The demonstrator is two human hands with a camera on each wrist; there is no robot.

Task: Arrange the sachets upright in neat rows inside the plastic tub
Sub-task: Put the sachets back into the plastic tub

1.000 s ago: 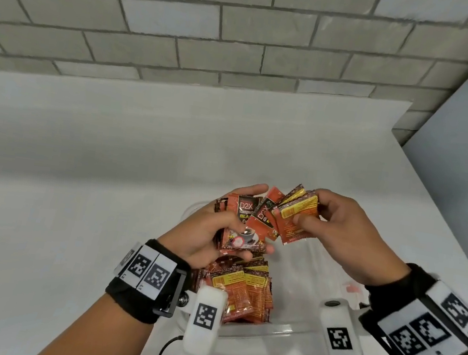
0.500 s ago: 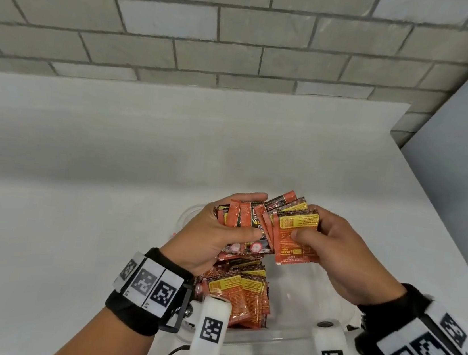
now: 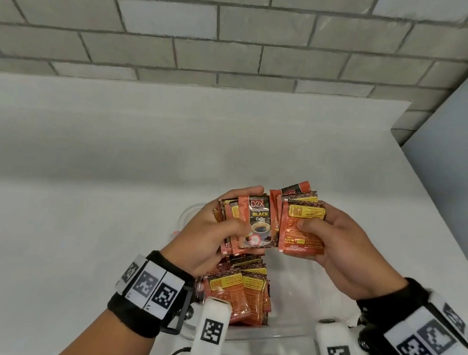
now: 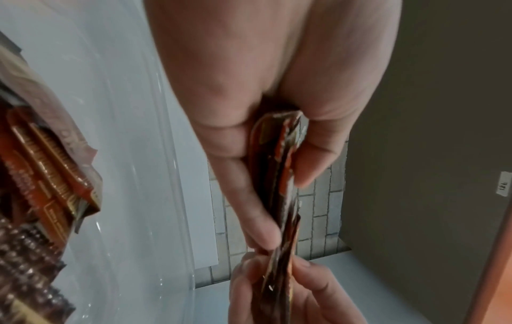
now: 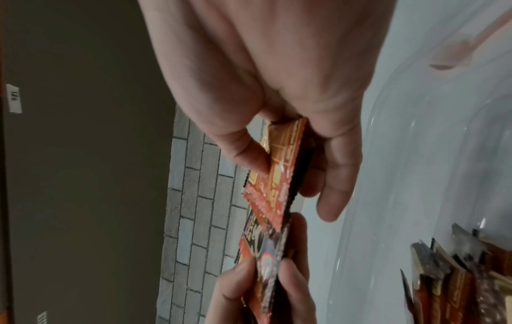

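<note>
Both hands hold red-and-black coffee sachets above a clear plastic tub (image 3: 289, 335). My left hand (image 3: 219, 235) grips a stack of sachets (image 3: 256, 225), thumb across the front one that shows a coffee cup. My right hand (image 3: 334, 244) pinches a second stack of sachets (image 3: 303, 231) right beside it, backs toward me. The two stacks touch edge to edge. In the left wrist view the left hand's stack (image 4: 285, 175) is seen edge-on between thumb and fingers; in the right wrist view the right hand's stack (image 5: 279, 175) likewise. A row of sachets (image 3: 238, 294) stands upright in the tub's left part.
The tub sits on a white table (image 3: 77, 186) close to my body, and its right half holds no sachets. A grey brick wall (image 3: 217, 26) rises behind the table. The table's right edge (image 3: 442, 210) runs near my right hand.
The fanned sachets have been squared up into two tidier stacks side by side. Both hands have shifted a little and hold the stacks more upright, facing me.
</note>
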